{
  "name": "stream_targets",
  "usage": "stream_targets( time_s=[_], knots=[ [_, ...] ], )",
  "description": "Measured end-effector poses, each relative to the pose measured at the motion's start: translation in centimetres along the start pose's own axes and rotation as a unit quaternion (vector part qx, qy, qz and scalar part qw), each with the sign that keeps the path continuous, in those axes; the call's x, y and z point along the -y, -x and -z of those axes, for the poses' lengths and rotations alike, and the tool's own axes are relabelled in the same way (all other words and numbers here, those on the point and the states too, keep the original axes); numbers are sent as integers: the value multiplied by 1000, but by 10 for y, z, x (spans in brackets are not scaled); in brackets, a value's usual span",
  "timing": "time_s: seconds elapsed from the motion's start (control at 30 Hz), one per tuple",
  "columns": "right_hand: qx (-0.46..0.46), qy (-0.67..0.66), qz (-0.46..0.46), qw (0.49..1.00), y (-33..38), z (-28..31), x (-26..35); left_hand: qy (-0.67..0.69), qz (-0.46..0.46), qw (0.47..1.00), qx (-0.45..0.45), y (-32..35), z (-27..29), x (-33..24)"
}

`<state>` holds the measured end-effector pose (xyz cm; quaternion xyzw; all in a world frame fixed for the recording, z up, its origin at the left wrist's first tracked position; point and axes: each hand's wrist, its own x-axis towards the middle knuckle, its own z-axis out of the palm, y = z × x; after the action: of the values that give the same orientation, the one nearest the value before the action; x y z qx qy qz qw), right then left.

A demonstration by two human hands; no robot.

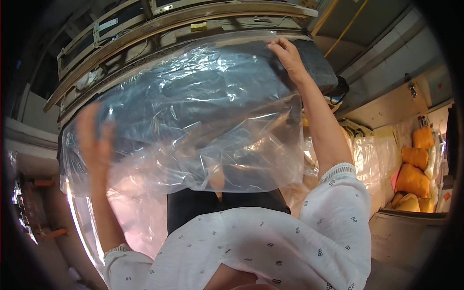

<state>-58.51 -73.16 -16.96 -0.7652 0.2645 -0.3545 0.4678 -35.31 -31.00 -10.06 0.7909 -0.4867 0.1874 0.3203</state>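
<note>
A large clear plastic bag [193, 121] sheathing a dark padded slab [314, 63] fills mid-frame. The right hand [287, 55] pinches its upper-right edge; the left hand [94, 140] presses open-palmed, blurred behind film. Likely light, slippery, floppy; best held at corners.

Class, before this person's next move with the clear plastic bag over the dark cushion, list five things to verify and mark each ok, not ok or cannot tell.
1. Right hand grips the top edge of the clear plastic bag: ok.
2. Left hand is seen through the film at the bag's left side: ok; its grip: cannot tell.
3. Bag fully covers the dark rectangular cushion: not ok, right corner bare.
4. Film free of tears: cannot tell.
5. Bag mouth hangs open below: ok.
</note>
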Motion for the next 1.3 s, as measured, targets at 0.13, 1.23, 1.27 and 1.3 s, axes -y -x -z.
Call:
stream_targets(
  time_s=[0.13,1.23,1.27,1.3],
  knots=[
    [17,-118,22,993,0,-10,15,155,-218,915,303,63,-48,-162],
    [205,88,236,946,181,-75,242,352,-181,889,230,-29,60,-118],
    [206,89,216,950,182,-73,239,396,-153,875,232,-27,58,-117],
    [201,97,196,955,183,-67,238,372,-150,880,254,-29,56,-122]
  ],
)
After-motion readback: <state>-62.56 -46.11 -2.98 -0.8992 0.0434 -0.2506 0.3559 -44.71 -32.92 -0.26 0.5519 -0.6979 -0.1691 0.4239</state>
